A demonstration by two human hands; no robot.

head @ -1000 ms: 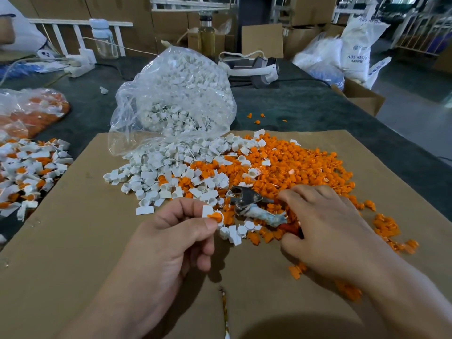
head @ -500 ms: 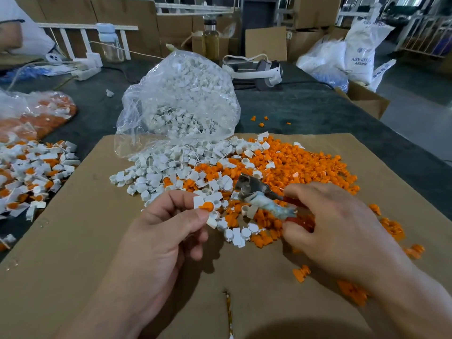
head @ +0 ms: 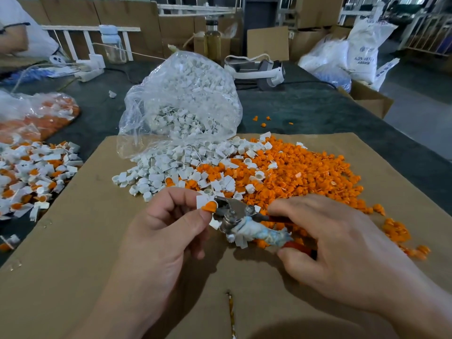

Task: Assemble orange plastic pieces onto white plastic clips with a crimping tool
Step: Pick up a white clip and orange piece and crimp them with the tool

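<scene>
My left hand pinches a white clip with an orange piece seated in it. My right hand grips the red handles of the crimping tool, whose metal jaws sit around the orange piece on the clip. One handle is wrapped in dirty white tape. Behind the hands lie a heap of loose orange pieces and a heap of white clips, partly mixed where they meet.
The work lies on a brown cardboard sheet on a dark table. A clear bag of white clips stands behind. Assembled parts pile at the left, beside a bag of orange pieces. A headset, bottles and boxes sit further back.
My right hand lifted the crimping tool off the pile and brought its jaws onto the clip in my left hand. My left hand raised the clip slightly toward the tool.
</scene>
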